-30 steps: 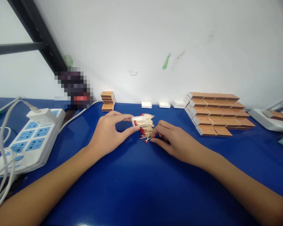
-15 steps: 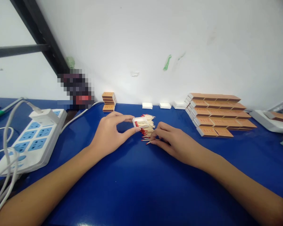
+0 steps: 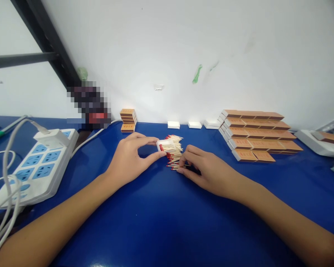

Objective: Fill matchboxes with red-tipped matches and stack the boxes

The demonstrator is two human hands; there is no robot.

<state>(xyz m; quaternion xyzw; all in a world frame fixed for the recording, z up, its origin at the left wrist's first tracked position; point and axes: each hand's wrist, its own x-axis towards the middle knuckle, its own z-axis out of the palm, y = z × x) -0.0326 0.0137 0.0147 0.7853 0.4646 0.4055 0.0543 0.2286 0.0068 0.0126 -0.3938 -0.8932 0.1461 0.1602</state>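
A pale wall (image 3: 156, 44) fills the upper frame, meeting the far edge of the blue worktop (image 3: 161, 222), which spreads broadly through the lower centre between the forearms. A white power strip (image 3: 36, 181) borders the left; stepped rows of matchboxes (image 3: 257, 132) stand at right. Near centre, the left hand (image 3: 129, 157) pinches a small matchbox tray (image 3: 169, 142), partly filled. The right hand (image 3: 206, 167), fingers nearly together, meets the loose matches (image 3: 178, 149) beside it; whether it grips one cannot be told.
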